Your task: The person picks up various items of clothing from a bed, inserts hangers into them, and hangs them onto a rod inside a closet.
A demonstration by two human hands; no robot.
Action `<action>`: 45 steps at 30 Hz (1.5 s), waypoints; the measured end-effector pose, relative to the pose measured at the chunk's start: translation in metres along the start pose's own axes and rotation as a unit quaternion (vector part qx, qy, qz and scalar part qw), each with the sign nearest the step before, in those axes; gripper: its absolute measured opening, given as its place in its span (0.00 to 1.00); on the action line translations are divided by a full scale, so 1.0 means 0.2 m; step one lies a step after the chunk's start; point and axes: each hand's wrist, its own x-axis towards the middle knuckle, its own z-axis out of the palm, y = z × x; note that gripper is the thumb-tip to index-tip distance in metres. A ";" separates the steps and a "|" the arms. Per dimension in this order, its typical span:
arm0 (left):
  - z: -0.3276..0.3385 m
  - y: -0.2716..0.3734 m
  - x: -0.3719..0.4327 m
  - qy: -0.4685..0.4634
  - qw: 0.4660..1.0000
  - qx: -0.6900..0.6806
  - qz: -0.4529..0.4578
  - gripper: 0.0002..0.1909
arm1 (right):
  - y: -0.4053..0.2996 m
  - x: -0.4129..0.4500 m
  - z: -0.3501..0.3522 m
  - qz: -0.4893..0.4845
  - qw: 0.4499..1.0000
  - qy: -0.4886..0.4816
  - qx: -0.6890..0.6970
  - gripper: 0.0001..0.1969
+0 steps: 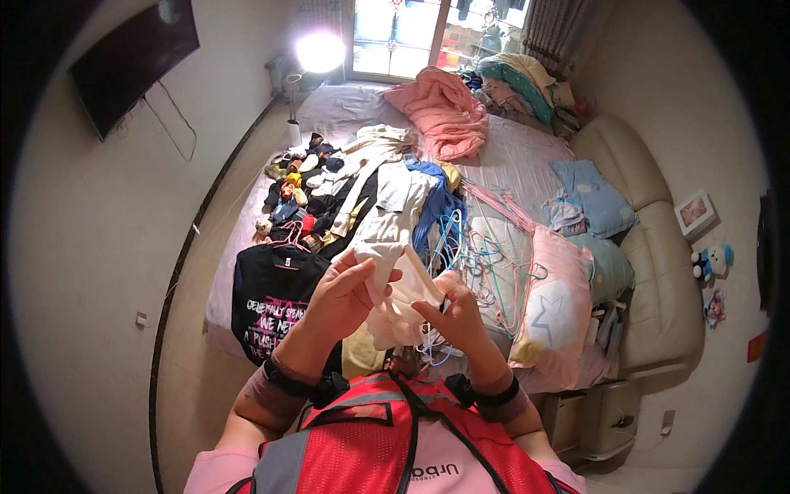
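Observation:
My left hand [347, 285] grips one side of a small cream-white cloth garment [401, 309], thumb on top. At the garment's other side, my right hand [455, 309] pinches its edge. The garment hangs spread between both hands, above the near edge of the bed; its exact kind cannot be told. To the left lies a black printed shirt [271, 296] with a pink hanger [290, 238] at its neck. Beyond my hands are white clothes [392, 219] and a blue garment [435, 185]. Wire hangers in several colours [494, 259] lie in a tangle to the right.
Rolled socks and small clothes [296, 185] heap at the bed's left. A pink quilt [444, 111] lies at the far side. Pillows [592, 197] rest near the padded beige headboard [654, 265] at right. A lit lamp [321, 52] stands beyond the bed's far left corner.

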 end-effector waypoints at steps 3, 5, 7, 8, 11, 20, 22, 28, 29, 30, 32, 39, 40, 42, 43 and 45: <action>0.04 0.05 -0.02 -0.052 0.998 -0.032 0.017 0.17 | 0.05 0.00 0.00 0.013 0.998 0.044 -0.054 0.15; 0.08 0.07 -0.04 -0.045 0.998 0.029 0.030 0.19 | 0.08 0.01 0.00 0.013 0.994 0.095 -0.051 0.14; 0.07 0.07 -0.05 -0.060 0.996 0.051 0.034 0.21 | 0.11 0.02 -0.01 0.006 0.992 0.111 -0.060 0.12; 0.07 0.07 -0.06 -0.089 0.992 0.071 0.046 0.21 | 0.13 0.03 -0.01 0.013 0.991 0.104 -0.085 0.12; 0.14 0.10 -0.09 -0.119 0.986 0.094 0.065 0.22 | 0.25 0.01 0.03 0.028 0.987 0.106 -0.117 0.12; 0.16 0.19 -0.16 -0.119 0.984 0.067 0.113 0.23 | 0.38 0.02 0.20 0.127 0.970 -0.065 0.195 0.21; 0.16 0.19 -0.17 -0.117 0.985 0.061 0.115 0.24 | 0.36 0.06 0.25 0.117 0.949 -0.103 0.273 0.19; 0.15 0.24 -0.21 -0.143 0.980 0.065 0.120 0.25 | 0.34 0.09 0.39 0.193 0.880 -0.216 0.376 0.19; 0.12 0.25 -0.21 -0.131 0.979 0.069 0.138 0.26 | 0.32 0.08 0.39 0.214 0.870 -0.230 0.381 0.19; 0.11 0.25 -0.21 -0.120 0.978 0.070 0.154 0.26 | 0.34 0.07 0.39 0.214 0.869 -0.231 0.381 0.19; 0.12 0.26 -0.21 -0.076 0.979 0.068 0.177 0.26 | 0.41 0.04 0.35 0.252 0.851 -0.291 0.358 0.18; 0.02 0.33 -0.23 -0.009 0.969 0.101 0.225 0.22 | 0.31 0.01 0.11 0.246 0.728 -0.257 0.586 0.17; 0.01 0.34 -0.23 -0.008 0.968 0.107 0.225 0.22 | 0.32 0.01 0.08 0.250 0.713 -0.191 0.627 0.20; -0.03 0.36 -0.23 0.002 0.965 0.133 0.226 0.21 | 0.38 0.04 0.04 0.207 0.688 -0.104 0.687 0.17; -0.06 0.37 -0.23 0.015 0.961 0.158 0.225 0.20 | 0.31 0.05 0.00 0.204 0.679 -0.040 0.705 0.16; -0.11 0.38 -0.23 0.032 0.956 0.170 0.235 0.19 | 0.37 0.07 -0.03 0.106 0.683 -0.056 0.721 0.15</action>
